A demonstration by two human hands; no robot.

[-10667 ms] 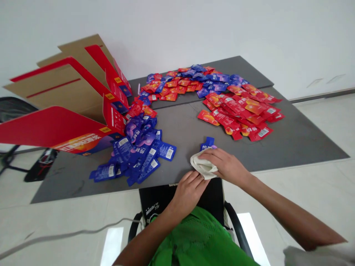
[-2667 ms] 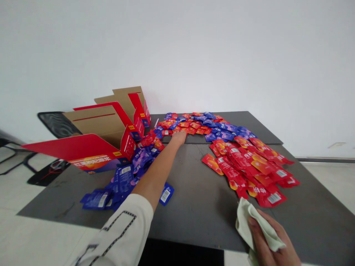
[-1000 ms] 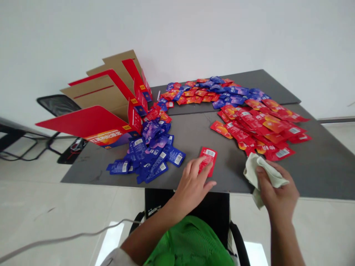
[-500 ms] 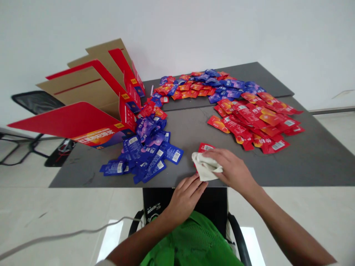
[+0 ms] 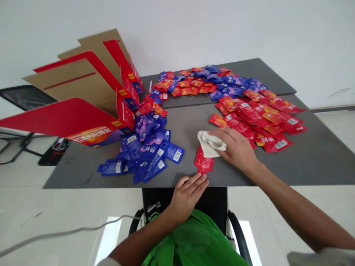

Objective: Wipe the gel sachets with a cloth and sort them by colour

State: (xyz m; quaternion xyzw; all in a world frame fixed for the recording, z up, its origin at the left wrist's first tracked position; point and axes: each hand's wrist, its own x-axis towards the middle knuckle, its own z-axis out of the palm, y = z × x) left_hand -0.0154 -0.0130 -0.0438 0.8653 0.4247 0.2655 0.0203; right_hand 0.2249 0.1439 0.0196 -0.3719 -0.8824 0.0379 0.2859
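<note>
The top of the red sachet (image 5: 203, 162) disappears under the off-white cloth (image 5: 208, 144), which is itself partly covered by the right hand (image 5: 237, 147). A pale sleeve (image 5: 318, 258) is cut off at the lower right corner, and a red carton flap (image 5: 55, 118) at the left edge. The print on the blue sachets (image 5: 172, 150) is too small to read.

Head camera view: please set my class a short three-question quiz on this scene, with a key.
1. True or false: the cream cloth lies under the right hand.
2. Where do the blue sachets lie relative to the red sachet beneath the cloth? A: to its left. B: to its right.
3. Fill in the blank: the open cardboard carton has flaps edged in ____.

Key: 1 true; 2 A; 3 red.
</note>
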